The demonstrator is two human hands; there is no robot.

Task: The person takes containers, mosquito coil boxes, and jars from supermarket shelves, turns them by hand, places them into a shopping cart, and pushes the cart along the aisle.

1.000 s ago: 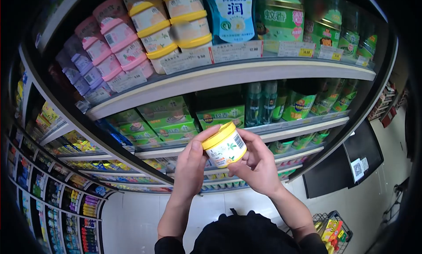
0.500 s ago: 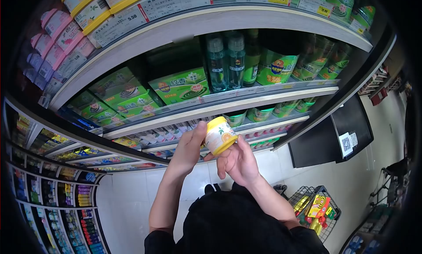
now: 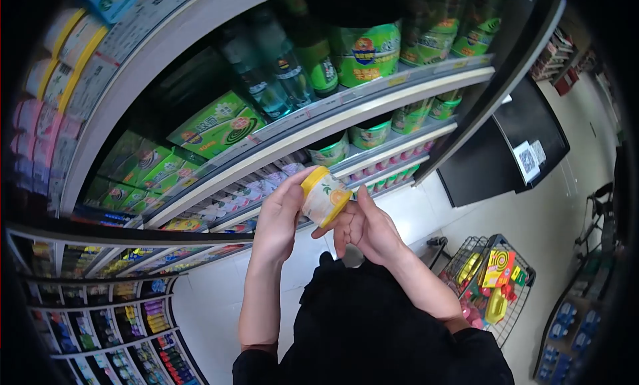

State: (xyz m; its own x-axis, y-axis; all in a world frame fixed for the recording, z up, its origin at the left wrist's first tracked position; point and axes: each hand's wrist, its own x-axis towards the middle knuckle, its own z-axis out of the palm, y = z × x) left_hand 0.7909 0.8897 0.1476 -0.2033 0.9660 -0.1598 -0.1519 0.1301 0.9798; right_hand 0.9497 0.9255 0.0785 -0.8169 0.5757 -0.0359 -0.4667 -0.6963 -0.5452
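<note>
A small round tub with yellow bands at both ends and an orange pictured on its white side is held tilted in front of me. My left hand is closed round its left end, thumb on the near side. My right hand lies palm up at the tub's lower right, fingers loosely spread and thumb by the yellow rim. Whether the right fingertips bear on the tub I cannot tell. Beyond the hands, green tubs stand on a lower shelf.
Shelves hold green boxes, bottles and a large green bucket. Similar yellow-banded tubs are stacked at upper left. A wire shopping cart with goods stands at my right, near a black stand. More shelving curves along the left.
The view has turned and come nearer the shelves, so they appear shifted to the left. The tub stays in my left hand, tilted a little more, and my right fingers look more spread.
</note>
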